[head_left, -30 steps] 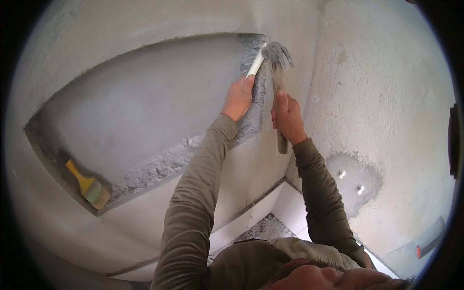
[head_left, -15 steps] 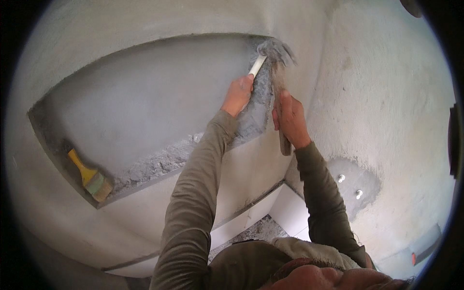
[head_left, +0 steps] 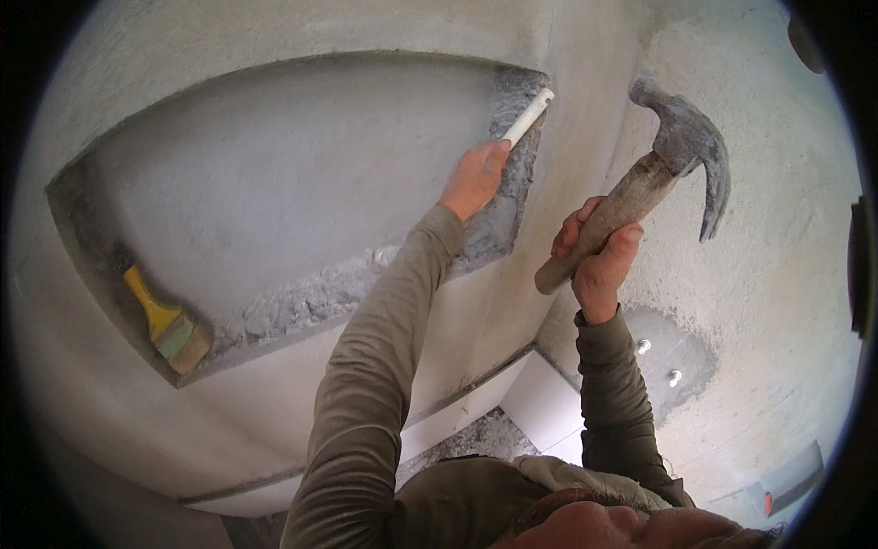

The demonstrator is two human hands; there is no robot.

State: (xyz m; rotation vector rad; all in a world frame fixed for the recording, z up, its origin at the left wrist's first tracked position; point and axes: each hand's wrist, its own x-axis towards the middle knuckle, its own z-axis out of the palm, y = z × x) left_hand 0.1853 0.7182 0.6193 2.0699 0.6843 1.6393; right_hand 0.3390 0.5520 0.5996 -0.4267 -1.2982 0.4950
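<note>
My left hand (head_left: 475, 180) is closed around a slim white tool handle (head_left: 529, 117) with a hole near its end. The tool's other end is hidden by the hand. It lies at the rough right side of a recessed wall niche (head_left: 293, 165). To the right, my right hand (head_left: 599, 261) grips a claw hammer (head_left: 631, 197) by its worn wooden handle. The dusty metal head is raised, apart from the white handle, in front of the right-hand wall.
A flat paintbrush (head_left: 163, 320) with a yellow handle lies in the niche's lower left corner. Rough mortar (head_left: 320, 297) runs along the niche's bottom edge. Two white pipe fittings (head_left: 675, 377) stick out of the right wall (head_left: 768, 302). White tiles (head_left: 540, 403) line the wall low down.
The hammer has swung up and right, away from the white handle, and its head is now sharp instead of blurred. My left hand has shifted slightly right with the tool.
</note>
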